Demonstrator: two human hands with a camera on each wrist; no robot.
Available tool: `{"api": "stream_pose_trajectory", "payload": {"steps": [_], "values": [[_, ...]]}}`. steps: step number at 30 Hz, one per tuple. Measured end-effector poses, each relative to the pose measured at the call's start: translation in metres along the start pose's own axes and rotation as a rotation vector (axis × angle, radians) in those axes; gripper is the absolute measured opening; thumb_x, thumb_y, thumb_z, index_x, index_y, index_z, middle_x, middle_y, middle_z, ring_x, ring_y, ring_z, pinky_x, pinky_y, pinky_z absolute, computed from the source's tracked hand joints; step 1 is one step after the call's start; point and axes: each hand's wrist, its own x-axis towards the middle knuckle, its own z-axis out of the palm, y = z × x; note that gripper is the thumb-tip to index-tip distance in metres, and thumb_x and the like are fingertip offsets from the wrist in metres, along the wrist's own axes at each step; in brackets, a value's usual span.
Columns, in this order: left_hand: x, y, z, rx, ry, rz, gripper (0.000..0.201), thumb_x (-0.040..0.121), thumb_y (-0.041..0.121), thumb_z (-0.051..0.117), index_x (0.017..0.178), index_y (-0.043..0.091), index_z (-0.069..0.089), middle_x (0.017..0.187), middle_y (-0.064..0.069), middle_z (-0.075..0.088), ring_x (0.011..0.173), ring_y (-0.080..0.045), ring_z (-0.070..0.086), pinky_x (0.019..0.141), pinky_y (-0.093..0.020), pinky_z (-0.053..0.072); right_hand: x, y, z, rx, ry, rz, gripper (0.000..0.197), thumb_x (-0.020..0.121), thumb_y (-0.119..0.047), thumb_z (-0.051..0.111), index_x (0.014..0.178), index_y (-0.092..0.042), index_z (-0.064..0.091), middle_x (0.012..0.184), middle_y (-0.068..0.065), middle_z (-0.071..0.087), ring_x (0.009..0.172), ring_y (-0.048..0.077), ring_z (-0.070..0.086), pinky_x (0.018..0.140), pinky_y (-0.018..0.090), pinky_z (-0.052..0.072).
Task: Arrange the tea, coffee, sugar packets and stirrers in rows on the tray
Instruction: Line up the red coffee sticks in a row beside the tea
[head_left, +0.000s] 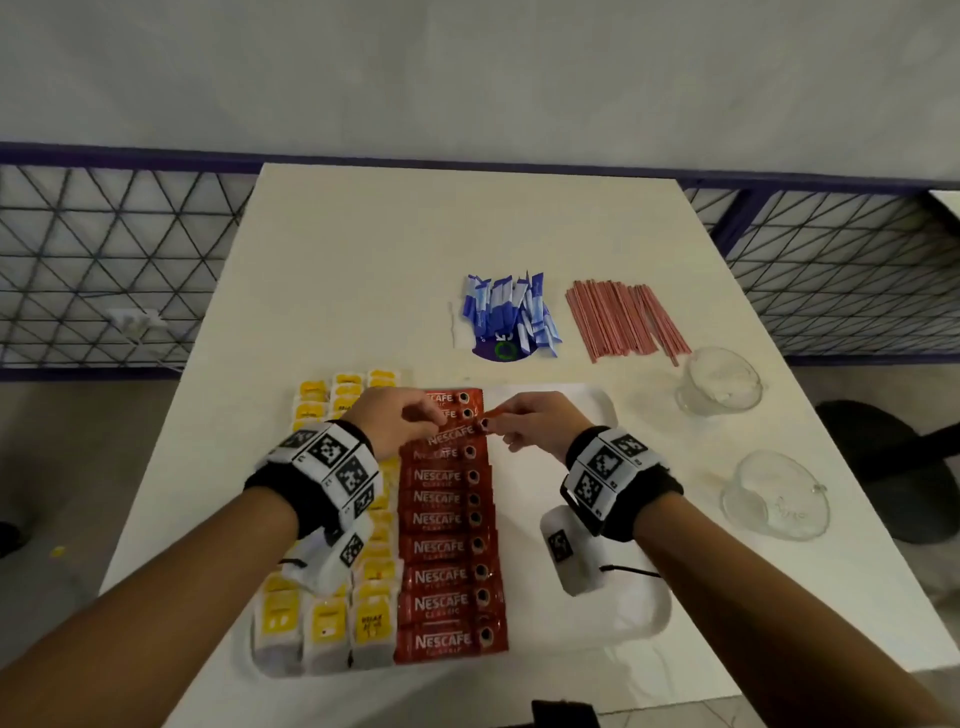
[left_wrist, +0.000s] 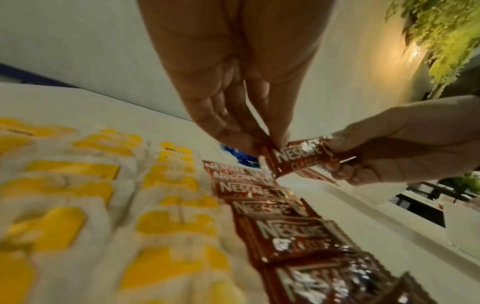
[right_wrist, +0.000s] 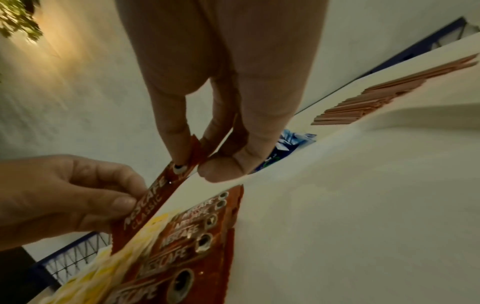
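Both hands (head_left: 402, 418) (head_left: 530, 423) pinch one coffee sachet (head_left: 457, 430) by its ends (held tilted) over the tray's (head_left: 587, 631) red row; sugar (head_left: 506, 314) & stirrers (head_left: 626, 319) wait on desk; uneven release could skew it, disturbing neighbours.

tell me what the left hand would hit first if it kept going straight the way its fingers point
Probably the right hand: the left hand points right along the coffee sachet that both pinch, and the right's fingertips hold its far end. Depth looks matched.
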Motion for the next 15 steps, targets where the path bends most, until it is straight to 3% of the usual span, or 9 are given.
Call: {"api": "stream_pose_trajectory", "payload": {"steps": [2, 6, 11, 15], "values": [[0.008, -0.003, -0.003, 0.041, 0.004, 0.006, 0.012, 0.084, 0.011, 0.066, 0.094, 0.011, 0.071, 0.091, 0.004, 0.06, 0.088, -0.007, 0.052, 0.069, -0.008, 0.031, 0.009, 0.002, 0.002, -0.042, 0.027, 0.021, 0.022, 0.081, -0.015, 0.07, 0.096, -0.001, 0.067, 0.066, 0.0, 0.058, 0.06, 0.01, 0.053, 0.076, 0.025, 0.05], [0.019, -0.011, -0.005, 0.121, -0.018, 0.003, 0.013, 0.085, 0.013, 0.065, 0.096, 0.013, 0.072, 0.098, 0.002, 0.063, 0.09, -0.008, 0.053, 0.074, -0.012, 0.034, 0.02, 0.003, 0.008, -0.058, 0.04, 0.044, 0.011, 0.08, -0.011, 0.071, 0.086, -0.011, 0.061, 0.067, 0.002, 0.061, 0.057, 0.011, 0.055, 0.067, 0.021, 0.051], [0.024, -0.019, -0.004, 0.138, -0.054, 0.031, 0.015, 0.086, 0.007, 0.062, 0.098, 0.009, 0.071, 0.108, -0.006, 0.066, 0.102, -0.016, 0.058, 0.078, -0.012, 0.036, 0.025, 0.006, 0.016, -0.104, 0.059, 0.068, 0.012, 0.087, -0.009, 0.061, 0.076, -0.013, 0.058, 0.066, 0.005, 0.061, 0.056, 0.015, 0.057, 0.076, 0.032, 0.054], [0.027, -0.021, -0.002, 0.196, -0.097, 0.082, 0.018, 0.088, 0.006, 0.058, 0.101, 0.009, 0.07, 0.112, -0.006, 0.064, 0.106, -0.017, 0.056, 0.08, -0.011, 0.034, 0.024, 0.006, 0.016, -0.19, 0.071, 0.091, 0.005, 0.089, -0.015, 0.059, 0.089, -0.011, 0.063, 0.065, -0.002, 0.057, 0.055, 0.01, 0.054, 0.056, 0.016, 0.046]]}}
